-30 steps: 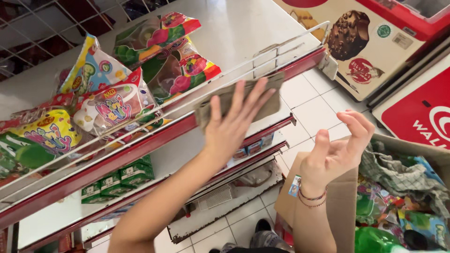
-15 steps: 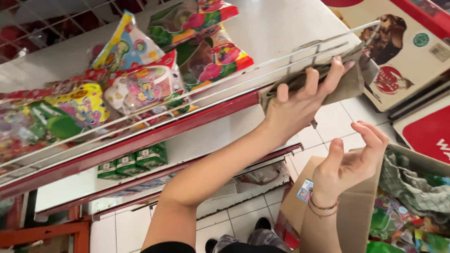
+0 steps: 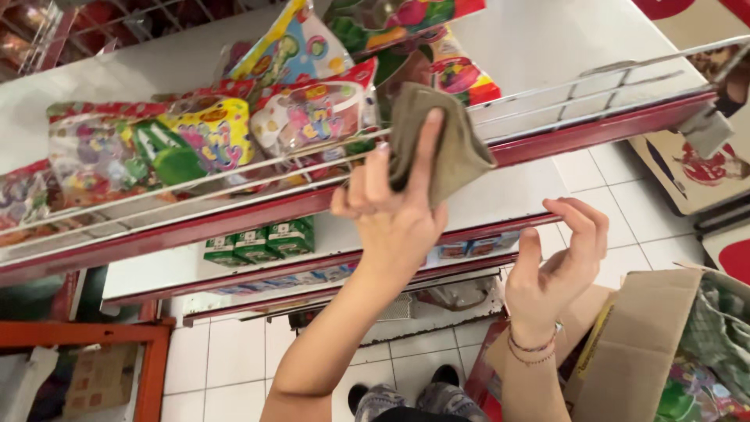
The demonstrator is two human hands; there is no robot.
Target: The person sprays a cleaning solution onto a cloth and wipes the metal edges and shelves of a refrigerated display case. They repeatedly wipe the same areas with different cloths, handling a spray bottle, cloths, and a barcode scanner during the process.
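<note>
Head view showed the left hand [image 3: 394, 215] pinching a folded olive-grey cloth [image 3: 441, 144] against the red-edged wire shelf rail [image 3: 594, 133]; the right hand [image 3: 558, 262], below the rail, was half-curled and empty.

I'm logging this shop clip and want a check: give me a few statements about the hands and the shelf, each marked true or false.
1. The left hand holds a folded olive-grey cloth against the shelf's wire rail. True.
2. The right hand grips a bag of sweets. False: it is empty, with its fingers curled in the air.
3. Colourful snack bags lie on the top shelf behind the rail. True.
4. The cardboard box stands on the top shelf. False: it sits low, at the person's right.
5. Small green cartons stand on the shelf below. True.
</note>
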